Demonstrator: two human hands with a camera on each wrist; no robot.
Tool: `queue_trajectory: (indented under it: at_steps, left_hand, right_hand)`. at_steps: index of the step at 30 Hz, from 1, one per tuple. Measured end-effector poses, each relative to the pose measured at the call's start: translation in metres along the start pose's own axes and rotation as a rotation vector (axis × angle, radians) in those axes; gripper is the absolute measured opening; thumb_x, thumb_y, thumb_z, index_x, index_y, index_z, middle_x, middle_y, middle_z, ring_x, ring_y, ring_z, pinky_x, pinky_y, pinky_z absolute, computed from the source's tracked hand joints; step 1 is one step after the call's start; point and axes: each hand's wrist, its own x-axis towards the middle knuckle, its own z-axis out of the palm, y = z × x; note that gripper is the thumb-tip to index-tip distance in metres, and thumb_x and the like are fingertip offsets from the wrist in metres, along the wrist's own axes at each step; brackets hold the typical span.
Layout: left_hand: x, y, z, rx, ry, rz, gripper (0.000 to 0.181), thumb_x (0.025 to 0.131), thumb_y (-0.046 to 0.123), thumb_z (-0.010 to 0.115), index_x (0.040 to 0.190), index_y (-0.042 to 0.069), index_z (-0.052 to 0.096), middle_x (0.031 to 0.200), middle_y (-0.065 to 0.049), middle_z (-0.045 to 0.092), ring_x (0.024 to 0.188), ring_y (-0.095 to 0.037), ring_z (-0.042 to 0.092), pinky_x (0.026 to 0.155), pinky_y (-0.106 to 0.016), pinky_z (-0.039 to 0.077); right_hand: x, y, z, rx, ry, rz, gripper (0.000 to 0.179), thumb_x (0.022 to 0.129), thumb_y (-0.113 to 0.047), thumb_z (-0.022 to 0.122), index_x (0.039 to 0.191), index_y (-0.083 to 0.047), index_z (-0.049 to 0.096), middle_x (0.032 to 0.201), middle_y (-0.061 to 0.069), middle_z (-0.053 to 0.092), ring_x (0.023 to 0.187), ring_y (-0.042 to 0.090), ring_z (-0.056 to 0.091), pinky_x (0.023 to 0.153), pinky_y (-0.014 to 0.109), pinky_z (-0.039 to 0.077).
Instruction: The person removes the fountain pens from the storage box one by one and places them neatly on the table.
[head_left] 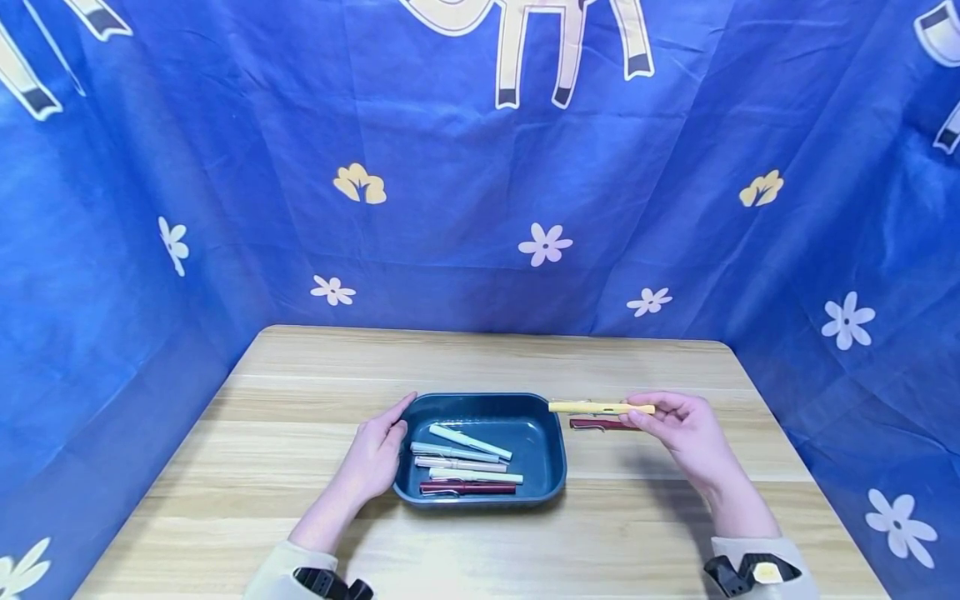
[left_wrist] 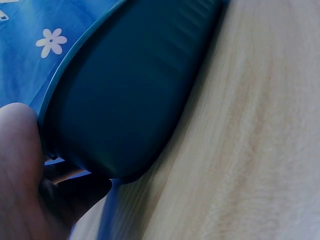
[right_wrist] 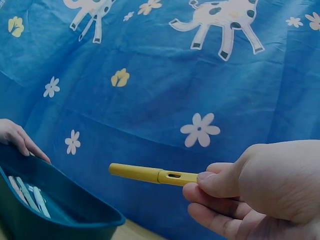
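Observation:
My left hand point(head_left: 375, 454) grips the left end of a dark teal, rounded rectangular dish point(head_left: 534, 433); in the left wrist view the thumb point(left_wrist: 20, 150) lies at its rim. Several pens lie in the dish, among them a mint one point(head_left: 468, 441), a pinkish one point(head_left: 461, 464) and a dark red one point(head_left: 480, 487). Between thumb and fingers, my right hand point(head_left: 686, 429) pinches a yellow pen point(right_wrist: 135, 172) by one end. Its other end points left and overlaps the dish's right rim in the head view.
Right of the dish, a dark red pen point(head_left: 588, 424) with a metal clip lies on the wooden table point(head_left: 337, 367), partly hidden by the right hand. Part of another pen shows just under the yellow one. A blue printed cloth point(head_left: 450, 208) hangs behind and at both sides.

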Motion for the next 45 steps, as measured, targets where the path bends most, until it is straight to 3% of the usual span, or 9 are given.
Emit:
queue_trajectory:
  at_steps: [18, 28, 45]
  left_hand:
    - [0.0, 0.0, 0.001, -0.006, 0.001, -0.002, 0.048, 0.108, 0.002, 0.048, 0.155, 0.005, 0.054, 0.149, -0.023, 0.055, 0.136, -0.038, 0.054, 0.115, -0.058, 0.041]
    - [0.0, -0.001, 0.001, -0.002, 0.004, 0.005, 0.048, 0.108, 0.002, 0.048, 0.155, 0.005, 0.054, 0.15, -0.022, 0.056, 0.137, -0.039, 0.054, 0.115, -0.058, 0.041]
    - [0.001, -0.001, 0.001, -0.004, -0.005, -0.012, 0.048, 0.109, 0.004, 0.046, 0.157, 0.006, 0.052, 0.15, -0.023, 0.055, 0.137, -0.039, 0.053, 0.115, -0.059, 0.041]
  right_hand:
    - [-0.01, 0.035, -0.028, 0.001, 0.005, 0.118, 0.034, 0.097, 0.005, 0.071, 0.122, 0.025, 0.06, 0.1, 0.013, 0.079, 0.095, 0.022, 0.078, 0.09, 0.027, 0.06]
    - [-0.013, 0.053, -0.037, -0.015, 0.008, 0.159, 0.04, 0.097, 0.005, 0.071, 0.126, 0.027, 0.056, 0.1, 0.016, 0.079, 0.094, 0.018, 0.077, 0.091, 0.025, 0.059]
    - [-0.018, 0.075, -0.04, -0.047, 0.002, 0.211, 0.033, 0.095, 0.007, 0.071, 0.123, 0.023, 0.062, 0.103, 0.024, 0.077, 0.095, 0.021, 0.078, 0.089, 0.027, 0.061]
